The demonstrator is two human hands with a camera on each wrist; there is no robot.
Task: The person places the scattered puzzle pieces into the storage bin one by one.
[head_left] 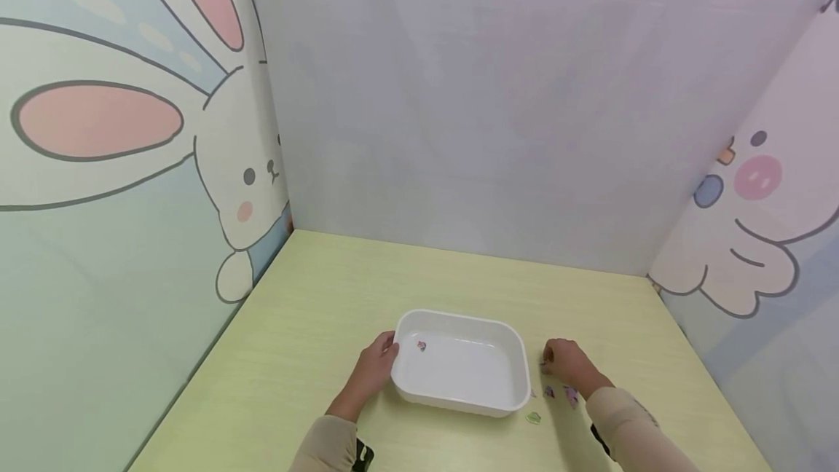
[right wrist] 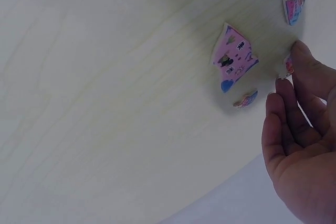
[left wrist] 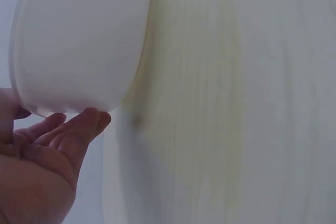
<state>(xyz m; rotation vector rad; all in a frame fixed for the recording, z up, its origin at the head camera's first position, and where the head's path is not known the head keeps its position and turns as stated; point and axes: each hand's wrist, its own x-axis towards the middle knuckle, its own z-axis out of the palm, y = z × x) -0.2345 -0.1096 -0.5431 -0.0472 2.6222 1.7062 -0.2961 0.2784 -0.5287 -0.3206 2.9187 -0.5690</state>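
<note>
A white rectangular basin point(head_left: 459, 405) stands on the table, and a small printed piece point(head_left: 422, 346) lies inside it near the left end. My left hand point(head_left: 376, 364) grips its left rim, thumb at the top edge and fingers against the outer wall point(left wrist: 79, 56). To the right of the basin, my right hand point(head_left: 569, 363) pinches a small flat colourful piece point(right wrist: 289, 66) between thumb and fingertips, low over the table. Beside that hand lie a larger pink printed piece point(right wrist: 234, 59), a small thin piece point(right wrist: 247, 99) and a pink-and-blue pointed piece point(right wrist: 296, 6).
A green piece point(head_left: 534, 418) lies by the basin's lower right corner. The pale yellow table point(head_left: 314, 282) meets a plain grey back wall point(head_left: 459, 108). Side panels bear a cartoon rabbit point(head_left: 229, 166) on the left and a white cartoon figure point(head_left: 741, 253) on the right.
</note>
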